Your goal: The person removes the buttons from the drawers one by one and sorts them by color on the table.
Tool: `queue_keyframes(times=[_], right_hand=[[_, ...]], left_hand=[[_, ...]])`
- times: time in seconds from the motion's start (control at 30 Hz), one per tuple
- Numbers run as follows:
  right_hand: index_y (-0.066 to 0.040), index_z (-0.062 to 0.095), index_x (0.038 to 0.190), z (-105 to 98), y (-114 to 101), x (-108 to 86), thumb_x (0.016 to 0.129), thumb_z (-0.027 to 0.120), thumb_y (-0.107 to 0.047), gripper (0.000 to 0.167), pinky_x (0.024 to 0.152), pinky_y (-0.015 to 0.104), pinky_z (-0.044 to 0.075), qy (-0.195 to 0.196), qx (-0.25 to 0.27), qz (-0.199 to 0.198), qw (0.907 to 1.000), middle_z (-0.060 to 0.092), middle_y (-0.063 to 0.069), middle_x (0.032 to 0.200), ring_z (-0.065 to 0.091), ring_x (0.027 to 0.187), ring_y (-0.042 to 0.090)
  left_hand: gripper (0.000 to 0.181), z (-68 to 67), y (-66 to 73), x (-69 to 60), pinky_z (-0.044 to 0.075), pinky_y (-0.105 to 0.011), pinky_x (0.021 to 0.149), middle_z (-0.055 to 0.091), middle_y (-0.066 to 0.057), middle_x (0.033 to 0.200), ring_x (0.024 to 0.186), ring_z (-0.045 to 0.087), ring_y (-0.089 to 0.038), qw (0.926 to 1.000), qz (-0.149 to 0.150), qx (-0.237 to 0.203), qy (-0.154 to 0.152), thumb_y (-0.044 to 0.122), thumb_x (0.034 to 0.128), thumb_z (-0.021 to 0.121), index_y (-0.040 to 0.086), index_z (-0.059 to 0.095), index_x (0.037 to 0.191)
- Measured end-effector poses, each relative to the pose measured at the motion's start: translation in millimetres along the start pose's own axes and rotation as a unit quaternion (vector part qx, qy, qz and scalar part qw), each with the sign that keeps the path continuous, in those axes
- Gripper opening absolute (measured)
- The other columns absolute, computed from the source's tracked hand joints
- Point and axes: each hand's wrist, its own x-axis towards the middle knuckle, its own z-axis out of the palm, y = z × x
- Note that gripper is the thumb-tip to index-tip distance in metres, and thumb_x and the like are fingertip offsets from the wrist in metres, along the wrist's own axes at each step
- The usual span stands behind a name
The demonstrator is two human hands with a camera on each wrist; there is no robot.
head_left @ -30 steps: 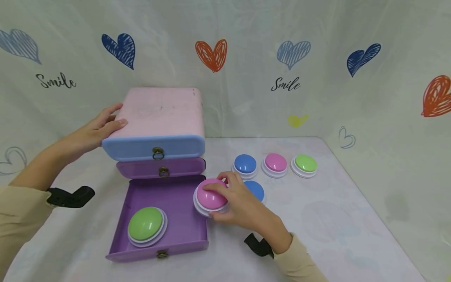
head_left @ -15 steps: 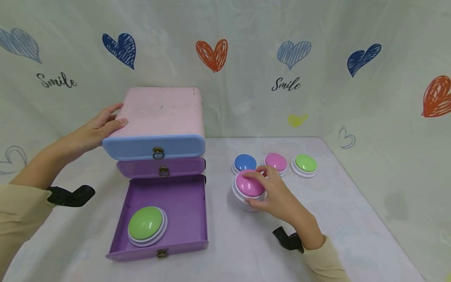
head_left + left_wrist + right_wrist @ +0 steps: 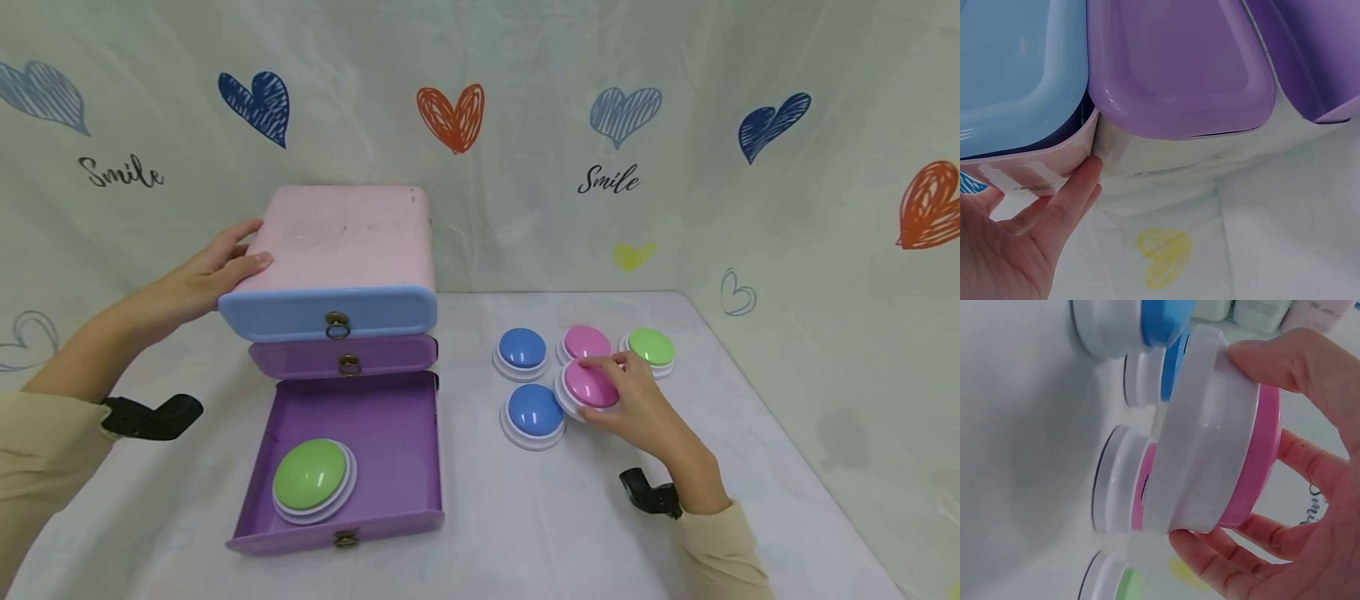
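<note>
My right hand (image 3: pixel 643 410) grips a pink push button (image 3: pixel 591 385) with a white base by its sides. In the right wrist view this pink button (image 3: pixel 1210 444) is tilted and held above the table. Beside it on the left stands a blue button (image 3: pixel 536 410). Behind are another blue button (image 3: pixel 522 347), a second pink button (image 3: pixel 587 342) and a green button (image 3: pixel 651 347), partly hidden. My left hand (image 3: pixel 217 268) rests against the left side of a small pink-topped drawer box (image 3: pixel 341 237); its fingers (image 3: pixel 1066 197) look fairly straight on the box wall.
The bottom purple drawer (image 3: pixel 397 467) is pulled far out, with a large green button (image 3: pixel 309 477) in it. Above are a middle purple drawer (image 3: pixel 300 360) and a blue top drawer (image 3: pixel 258 317). A wall sheet with printed hearts hangs behind the white table (image 3: pixel 480 542).
My right hand has carried the pink button from the open drawer's right edge rightward, passing over the front blue button to its right side. My left hand has stayed on the box.
</note>
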Motion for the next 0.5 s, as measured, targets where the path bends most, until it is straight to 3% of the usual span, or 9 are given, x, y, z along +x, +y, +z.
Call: queue_keyframes(times=[0.23,0.5], right_hand=[[-0.007,0.051,0.127,0.3,13.2,1.6,0.076,0.075,-0.020,0.058,0.084,0.053,0.049,-0.016,-0.004,0.024,0.9996,0.040,0.025,0.117,0.038,0.110,0.040],[-0.009,0.047,0.130,7.9,26.3,4.6,0.076,0.075,-0.025,0.063,0.083,0.053,0.050,-0.061,-0.004,0.077,0.9952,0.037,0.024,0.118,0.033,0.111,0.040]], left_hand=[[0.071,-0.1,-0.2,-0.2,0.019,-0.075,0.095,-0.007,-0.026,0.153,0.127,0.022,-0.056,1.0000,0.000,-0.004,-0.001,0.046,0.0977,0.030,0.027,-0.016,0.148],[0.071,0.3,-0.1,-0.2,0.020,-0.075,0.095,-0.006,-0.026,0.153,0.126,0.023,-0.055,1.0000,-0.001,0.003,0.000,0.047,0.0974,0.030,0.028,-0.017,0.148]])
